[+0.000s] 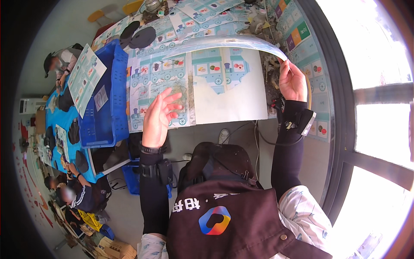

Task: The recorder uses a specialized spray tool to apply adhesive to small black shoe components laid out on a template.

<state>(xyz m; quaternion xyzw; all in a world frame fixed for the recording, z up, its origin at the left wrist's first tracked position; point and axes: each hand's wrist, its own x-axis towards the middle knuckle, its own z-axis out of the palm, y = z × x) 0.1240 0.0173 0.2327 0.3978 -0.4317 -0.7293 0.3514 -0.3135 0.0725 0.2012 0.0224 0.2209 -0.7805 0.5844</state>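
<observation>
A thin, flexible printed sheet [224, 42] is lifted off the table and bends in a long arc. My right hand [294, 82] pinches its right corner between thumb and fingers. Fingers apart, my left hand [158, 118] holds nothing and hovers over the left part of the tabletop, near the printed train-and-fruit covering [142, 93]. Between my hands, a plain white surface [233, 105] lies at the table's front edge, with a ragged-edged patch of the same train print [220, 80] showing beyond it, partly under the raised sheet.
A blue plastic crate [99, 138] stands left of the table, with a printed board [86, 80] leaning on it. Black rounded pieces [142, 38] lie at the far left, a jar [258, 21] at the back. Cables hang below the front edge. Other people sit along a blue table [88, 172].
</observation>
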